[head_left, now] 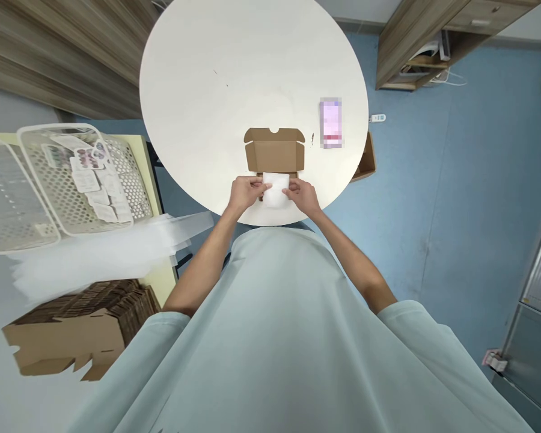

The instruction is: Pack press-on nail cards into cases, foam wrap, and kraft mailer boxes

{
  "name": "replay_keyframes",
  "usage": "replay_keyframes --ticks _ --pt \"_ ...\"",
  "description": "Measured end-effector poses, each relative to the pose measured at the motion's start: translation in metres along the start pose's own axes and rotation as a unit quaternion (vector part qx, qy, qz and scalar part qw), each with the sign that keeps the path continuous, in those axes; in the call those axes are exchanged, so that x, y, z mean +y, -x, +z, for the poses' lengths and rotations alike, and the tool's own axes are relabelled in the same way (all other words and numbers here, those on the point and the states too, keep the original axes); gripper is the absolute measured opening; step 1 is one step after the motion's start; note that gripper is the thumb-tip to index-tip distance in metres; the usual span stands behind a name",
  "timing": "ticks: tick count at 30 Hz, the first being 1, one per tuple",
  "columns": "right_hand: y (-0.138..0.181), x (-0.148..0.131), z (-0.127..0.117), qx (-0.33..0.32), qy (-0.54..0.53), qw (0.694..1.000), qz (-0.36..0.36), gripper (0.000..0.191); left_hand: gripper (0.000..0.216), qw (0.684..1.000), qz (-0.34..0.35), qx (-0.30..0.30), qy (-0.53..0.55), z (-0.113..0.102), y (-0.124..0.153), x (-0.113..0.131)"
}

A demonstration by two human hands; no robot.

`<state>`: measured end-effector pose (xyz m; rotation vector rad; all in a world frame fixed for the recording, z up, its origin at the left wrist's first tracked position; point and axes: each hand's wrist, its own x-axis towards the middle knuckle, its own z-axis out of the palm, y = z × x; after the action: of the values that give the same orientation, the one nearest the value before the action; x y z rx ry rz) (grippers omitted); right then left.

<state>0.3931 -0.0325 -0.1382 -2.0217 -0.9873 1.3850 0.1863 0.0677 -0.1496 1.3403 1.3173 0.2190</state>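
A small white wrapped packet is pinched at its two sides by both hands, over the near part of an unfolded-lid cardboard box. My left hand grips the packet's left edge between thumb and fingers. On the opposite edge, my right hand holds it the same way. The box's brown lid stands raised on the far side, while packet and hands cover most of its base. What the packet contains cannot be seen.
The round white table carries a phone at right. To the left, white perforated baskets hold small packets, beside translucent white sheets and stacked flat cardboard boxes. An open brown box sits below the table's right edge.
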Motion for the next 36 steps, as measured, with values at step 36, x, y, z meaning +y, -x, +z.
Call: replay_keyframes --ticks 36 --pt "-0.036 0.012 -0.011 0.120 0.154 0.980 -0.034 0.033 0.040 0.978 0.018 0.191 -0.078 0.011 -0.043 -0.035"
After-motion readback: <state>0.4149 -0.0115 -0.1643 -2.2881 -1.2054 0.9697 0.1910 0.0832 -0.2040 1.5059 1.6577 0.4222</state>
